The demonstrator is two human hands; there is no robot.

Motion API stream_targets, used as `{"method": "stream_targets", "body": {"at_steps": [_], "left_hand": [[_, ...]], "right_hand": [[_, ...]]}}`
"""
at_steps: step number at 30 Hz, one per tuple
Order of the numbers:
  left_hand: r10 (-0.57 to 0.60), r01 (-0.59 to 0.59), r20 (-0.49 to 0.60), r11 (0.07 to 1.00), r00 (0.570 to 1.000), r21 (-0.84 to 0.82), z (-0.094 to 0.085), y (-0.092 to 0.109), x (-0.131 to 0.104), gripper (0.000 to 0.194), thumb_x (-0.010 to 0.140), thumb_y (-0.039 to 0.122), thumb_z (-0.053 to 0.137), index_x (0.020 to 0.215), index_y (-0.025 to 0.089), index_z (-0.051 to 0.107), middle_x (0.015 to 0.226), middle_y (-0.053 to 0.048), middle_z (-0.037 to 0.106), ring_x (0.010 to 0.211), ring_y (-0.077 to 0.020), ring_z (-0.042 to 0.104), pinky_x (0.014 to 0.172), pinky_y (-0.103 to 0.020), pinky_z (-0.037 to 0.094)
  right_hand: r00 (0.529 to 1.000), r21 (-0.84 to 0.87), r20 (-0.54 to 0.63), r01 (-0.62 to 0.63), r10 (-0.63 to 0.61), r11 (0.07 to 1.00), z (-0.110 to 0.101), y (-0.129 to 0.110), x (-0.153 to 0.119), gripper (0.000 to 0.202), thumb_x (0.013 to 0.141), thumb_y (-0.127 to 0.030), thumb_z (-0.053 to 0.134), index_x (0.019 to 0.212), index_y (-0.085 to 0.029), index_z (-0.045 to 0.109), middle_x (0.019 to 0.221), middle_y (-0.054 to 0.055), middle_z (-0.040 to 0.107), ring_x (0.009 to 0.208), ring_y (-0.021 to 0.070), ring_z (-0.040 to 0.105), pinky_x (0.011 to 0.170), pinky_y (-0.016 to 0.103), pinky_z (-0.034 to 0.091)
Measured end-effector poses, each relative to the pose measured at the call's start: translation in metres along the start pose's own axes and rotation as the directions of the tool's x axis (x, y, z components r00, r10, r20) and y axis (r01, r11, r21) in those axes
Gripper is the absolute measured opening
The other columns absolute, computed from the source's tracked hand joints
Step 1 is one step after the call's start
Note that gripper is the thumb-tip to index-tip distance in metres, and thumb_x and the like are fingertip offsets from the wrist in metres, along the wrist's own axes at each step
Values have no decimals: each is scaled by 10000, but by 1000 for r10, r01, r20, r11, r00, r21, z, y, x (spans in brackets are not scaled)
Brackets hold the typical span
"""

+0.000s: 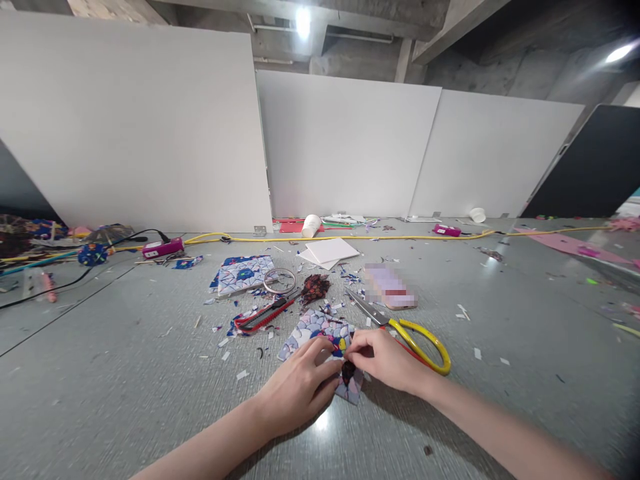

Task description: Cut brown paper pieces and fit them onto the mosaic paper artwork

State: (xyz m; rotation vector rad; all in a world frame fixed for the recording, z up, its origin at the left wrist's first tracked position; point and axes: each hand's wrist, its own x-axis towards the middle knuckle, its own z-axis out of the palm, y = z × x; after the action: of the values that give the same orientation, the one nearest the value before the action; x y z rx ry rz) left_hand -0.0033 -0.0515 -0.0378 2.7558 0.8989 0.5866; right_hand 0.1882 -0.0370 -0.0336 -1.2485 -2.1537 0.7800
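A square fabric-patchwork panel [320, 325] with blue, lilac and pale pieces lies flat on the table in front of me. My left hand [303, 375] rests on its near left part, fingers slightly bent and spread over the surface. Thumb and index finger of my right hand [383, 357] are pinched together at the panel's right side; whatever is between them is hidden. Just below those fingertips, a dark red-and-black fabric scrap [349, 373] sits on the panel. Yellow-handled scissors [420, 343] lie partly open beyond my right hand.
Behind the panel are a red utility knife [265, 315], a crumpled dark scrap [316, 288], a tape ring [280, 281], another patchwork panel [246, 275], white boards [333, 251] and a blurred-out phone [391, 287]. A yellow cable [380, 237] crosses the back, below white partitions [345, 143]. Cuttings litter the table.
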Motion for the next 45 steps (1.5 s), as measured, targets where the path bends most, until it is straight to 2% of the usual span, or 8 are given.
{"method": "stream_targets", "body": {"at_steps": [7,17,21,27,35,40,43,45], "left_hand": [[0,0,2,1000,1000,0,-1,0,1,227,850,209,397,1013,196,555,1027,-91,487,967,-207,471,816,-359,438],[-10,10,9,1000,1000,9,-1,0,1,238,848,212,400,1032,206,551,1030,-88,489,968,-209,472,818,-366,439],[-9,9,5,1000,1000,1,-2,1,1,237,851,210,392,1025,200,552,1033,-90,487,960,-206,473,815,-365,442],[0,0,-13,1000,1000,0,-1,1,1,224,847,204,398,1003,193,559,1006,-88,496,950,-204,475,808,-367,446],[-23,23,-19,1000,1000,-11,-2,-1,3,202,856,194,403,982,199,561,1015,-71,506,941,-177,481,811,-318,434],[19,-21,12,975,1000,222,2,-6,17,192,831,150,457,996,200,542,936,-51,558,855,-189,509,723,-324,446],[125,-147,78,900,989,410,5,-4,28,83,815,147,486,827,150,569,806,-55,575,732,-193,533,633,-324,440],[183,-209,100,841,978,499,8,-1,34,129,817,122,466,728,125,560,732,-62,567,660,-188,535,580,-317,425]], "right_hand": [[998,-30,-67,13,-15,999,5,1,-1,182,740,-111,485,704,-168,654,719,4,619,667,114,559,598,204,389],[1000,11,-2,-4,4,1000,-2,-3,0,182,730,-102,502,729,-167,672,715,8,622,651,110,563,584,196,400],[995,-111,-42,88,-93,990,-2,-2,1,194,764,-106,495,732,-184,670,718,4,608,665,112,554,605,210,389],[981,-235,44,195,-190,952,-1,-4,-2,218,749,-64,478,693,-176,656,753,17,581,694,119,548,646,220,402],[998,-6,-41,-49,48,999,-5,5,5,159,673,-85,493,746,-165,609,667,-4,627,594,109,574,553,194,428],[995,27,-28,-92,93,995,-6,9,9,112,672,-122,507,720,-163,599,656,-5,628,599,111,573,548,197,429],[995,15,-44,-91,92,996,-6,9,9,121,671,-118,500,712,-162,605,646,-4,630,587,112,570,530,194,418],[995,11,-47,-85,86,996,-5,10,9,133,666,-110,497,717,-164,609,647,-3,635,581,113,571,520,190,413]]}}
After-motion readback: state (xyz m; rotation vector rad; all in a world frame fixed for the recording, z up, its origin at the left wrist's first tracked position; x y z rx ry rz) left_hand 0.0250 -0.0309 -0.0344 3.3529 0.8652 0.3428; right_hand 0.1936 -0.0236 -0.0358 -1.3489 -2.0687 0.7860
